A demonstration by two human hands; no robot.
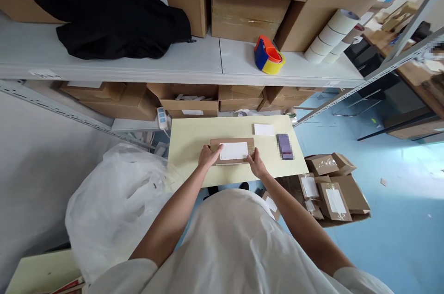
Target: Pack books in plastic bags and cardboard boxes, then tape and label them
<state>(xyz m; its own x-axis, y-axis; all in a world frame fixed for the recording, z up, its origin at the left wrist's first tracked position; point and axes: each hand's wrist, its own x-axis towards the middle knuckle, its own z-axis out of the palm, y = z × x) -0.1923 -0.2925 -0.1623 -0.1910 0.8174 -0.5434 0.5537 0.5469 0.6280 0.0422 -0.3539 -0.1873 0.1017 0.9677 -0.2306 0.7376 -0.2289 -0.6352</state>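
While my left hand [208, 157] and right hand [256, 162] press flat on the ends of the cardboard mailer [231, 151] on the small table [194, 139], neither gripping, its white label [233, 151] may crease; the mailer lies near the front edge and could slip off

Flat brown cardboard parcel [231, 151] with a white label on top lies on the pale table [190, 141]
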